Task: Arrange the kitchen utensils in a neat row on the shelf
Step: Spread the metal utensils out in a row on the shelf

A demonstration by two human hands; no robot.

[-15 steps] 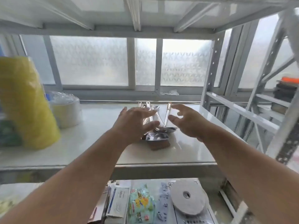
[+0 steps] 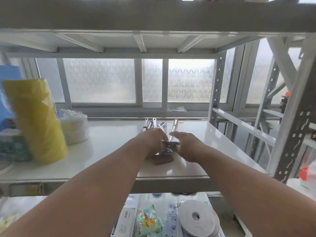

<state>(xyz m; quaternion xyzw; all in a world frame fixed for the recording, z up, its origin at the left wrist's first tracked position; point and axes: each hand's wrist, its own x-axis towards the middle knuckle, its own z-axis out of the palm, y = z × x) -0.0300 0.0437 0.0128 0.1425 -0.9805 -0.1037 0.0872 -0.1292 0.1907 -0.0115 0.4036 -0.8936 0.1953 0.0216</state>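
A bundle of metal kitchen utensils (image 2: 154,124) lies on the white shelf (image 2: 109,147), handles fanned toward the window. One handle with a reddish tip (image 2: 174,127) lies a little apart on the right. Shiny spoon bowls (image 2: 168,147) rest on a brown flat piece (image 2: 163,159) at the near end. My left hand (image 2: 151,141) lies over the bundle's middle, fingers curled down around it. My right hand (image 2: 187,147) is beside it, fingers stretched forward, thumb at the spoon bowls.
A yellow plastic-wrapped roll (image 2: 36,120) and a wrapped stack of white bowls (image 2: 74,129) stand at the shelf's left. The rack's upright (image 2: 214,89) bounds the right side. The lower shelf holds packets (image 2: 147,221) and a grey tape roll (image 2: 196,217).
Both hands have dropped from hovering above the utensils onto them. The left now covers the bundle and the right has closed in on the spoon bowls. The view has tilted upward.
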